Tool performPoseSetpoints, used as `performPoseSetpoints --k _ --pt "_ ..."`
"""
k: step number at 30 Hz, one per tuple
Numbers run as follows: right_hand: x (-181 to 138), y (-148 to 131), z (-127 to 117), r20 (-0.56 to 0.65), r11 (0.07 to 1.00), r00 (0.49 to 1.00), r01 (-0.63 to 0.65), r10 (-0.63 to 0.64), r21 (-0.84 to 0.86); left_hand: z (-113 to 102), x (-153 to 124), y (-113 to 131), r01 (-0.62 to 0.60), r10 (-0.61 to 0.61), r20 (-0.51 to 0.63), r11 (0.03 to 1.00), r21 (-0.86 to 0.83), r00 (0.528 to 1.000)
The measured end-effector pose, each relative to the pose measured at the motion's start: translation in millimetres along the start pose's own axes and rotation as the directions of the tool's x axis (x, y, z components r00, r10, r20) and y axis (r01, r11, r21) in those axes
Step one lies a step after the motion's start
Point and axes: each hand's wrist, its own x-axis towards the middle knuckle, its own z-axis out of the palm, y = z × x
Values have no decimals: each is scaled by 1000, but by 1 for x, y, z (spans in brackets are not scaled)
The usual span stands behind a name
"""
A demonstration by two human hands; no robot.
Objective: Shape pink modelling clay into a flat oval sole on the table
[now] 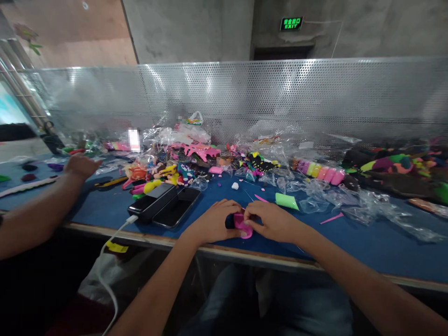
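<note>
At the near edge of the blue tabletop (pixel 371 249), the left hand (pixel 219 221) and right hand (pixel 271 221) both grasp a pink modelling-clay piece (pixel 248 232), pinching it between them. Judgement: light, even pressure, left steadying while right works, should avoid denting it.

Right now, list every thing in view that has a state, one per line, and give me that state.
Left hand: curled around the pink piece
Right hand: fingertips on the pink piece
Pink piece: held between both hands, exact shape partly hidden
Phone: screen dark
White cable: plugged into the black device
Black device: cable connected
Green packet: lying down
Exit sign: lit
</note>
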Motion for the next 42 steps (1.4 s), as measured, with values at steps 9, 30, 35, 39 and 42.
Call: performPoseSetpoints --k 9,30,35,39,42 --pt "19 2 -16 -126 967 960 -242 251 85 2 -4 -10 132 -211 -210 933 -334 955" --pt "35 6 6 -91 931 927 -362 364 42 7 -2 -19 191 -269 -233 931 -311 935" --pt "36 7 6 -65 927 925 -373 374 28 6 -3 -18 188 -264 -233 933 -306 936" --pt "35 9 5 -93 932 927 -360 362 41 4 -2 -15 204 -272 -231 938 -279 934" --pt "33 9 4 -90 935 930 -353 356 43 3 -1 -13 215 -274 -228 943 -253 934"
